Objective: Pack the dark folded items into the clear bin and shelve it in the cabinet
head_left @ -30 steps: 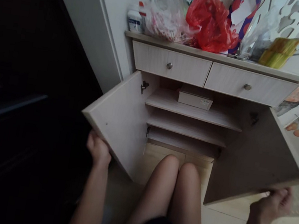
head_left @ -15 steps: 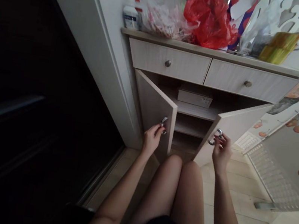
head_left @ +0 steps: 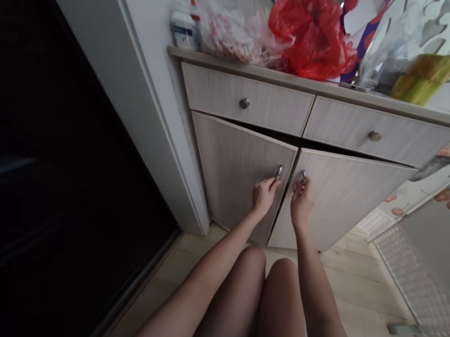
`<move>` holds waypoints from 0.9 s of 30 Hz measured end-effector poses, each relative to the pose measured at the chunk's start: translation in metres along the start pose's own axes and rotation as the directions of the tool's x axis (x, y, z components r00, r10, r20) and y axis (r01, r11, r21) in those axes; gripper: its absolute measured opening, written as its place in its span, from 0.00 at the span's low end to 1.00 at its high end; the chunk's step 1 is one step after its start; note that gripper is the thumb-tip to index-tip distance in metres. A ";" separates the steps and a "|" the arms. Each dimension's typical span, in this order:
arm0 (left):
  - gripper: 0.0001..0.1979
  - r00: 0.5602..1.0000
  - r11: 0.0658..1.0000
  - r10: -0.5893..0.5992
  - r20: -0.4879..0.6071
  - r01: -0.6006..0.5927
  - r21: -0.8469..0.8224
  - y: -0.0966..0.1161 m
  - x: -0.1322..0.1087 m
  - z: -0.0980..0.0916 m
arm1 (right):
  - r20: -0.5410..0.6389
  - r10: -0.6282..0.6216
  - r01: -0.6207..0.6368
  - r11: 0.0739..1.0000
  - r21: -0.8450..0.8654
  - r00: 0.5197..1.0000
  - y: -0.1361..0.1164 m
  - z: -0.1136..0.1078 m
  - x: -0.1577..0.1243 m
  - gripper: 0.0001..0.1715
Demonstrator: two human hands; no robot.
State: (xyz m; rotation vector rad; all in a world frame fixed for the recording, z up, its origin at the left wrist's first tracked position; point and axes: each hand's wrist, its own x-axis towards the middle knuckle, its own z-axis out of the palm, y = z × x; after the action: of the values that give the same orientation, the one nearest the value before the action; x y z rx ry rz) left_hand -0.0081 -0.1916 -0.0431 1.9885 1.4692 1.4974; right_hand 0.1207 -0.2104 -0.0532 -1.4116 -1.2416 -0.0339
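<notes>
A pale wood cabinet stands against the wall, its two lower doors nearly closed with a thin dark gap along their top. My left hand [head_left: 264, 193] is closed on the metal handle [head_left: 279, 171] of the left door [head_left: 233, 170]. My right hand [head_left: 301, 202] is closed on the metal handle [head_left: 303, 176] of the right door [head_left: 344, 199]. Both hands sit side by side at the seam between the doors. My bare knees are just below them.
Two shut drawers [head_left: 256, 102] with round knobs sit above the doors. The cabinet top [head_left: 430, 113] carries a red plastic bag [head_left: 310, 31], clear bags, a small white bottle [head_left: 182, 28] and a yellow-green pack [head_left: 421, 77]. A dark doorway lies left, a white grid panel [head_left: 417, 273] right.
Both doors swung from wide open to almost closed. My hands moved from the outer door edges onto the handles and came together at the middle. The shelves and box inside are now hidden.
</notes>
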 end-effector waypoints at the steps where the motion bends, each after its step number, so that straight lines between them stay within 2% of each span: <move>1: 0.10 1.000 1.000 -0.001 0.008 0.000 0.016 -0.001 0.004 0.003 | 0.002 0.002 -0.002 1.000 -0.010 1.000 0.001 0.005 0.003 0.24; 6: 0.11 1.000 0.999 0.004 0.009 -0.005 0.037 -0.004 0.019 0.019 | 0.008 -0.025 0.025 1.000 -0.011 1.000 0.004 0.023 0.018 0.27; 13: 0.12 1.000 0.998 -0.009 0.003 0.009 0.063 -0.009 0.032 0.036 | 0.017 -0.029 0.029 0.999 0.021 0.999 0.009 0.036 0.031 0.28; 21: 0.13 0.999 0.997 -0.026 0.019 0.024 0.071 -0.008 0.042 0.044 | 0.012 -0.035 0.034 0.996 0.078 0.999 0.022 0.052 0.044 0.28; 27: 0.12 0.999 0.998 -0.031 0.018 0.030 0.054 -0.010 0.042 0.047 | 0.030 -0.035 0.031 0.993 0.113 0.999 0.028 0.055 0.046 0.29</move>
State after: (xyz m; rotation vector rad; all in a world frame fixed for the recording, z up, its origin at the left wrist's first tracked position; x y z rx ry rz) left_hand 0.0238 -0.1363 -0.0466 1.9958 1.5405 1.4377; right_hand 0.1253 -0.1343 -0.0595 -1.2990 -1.2737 0.0355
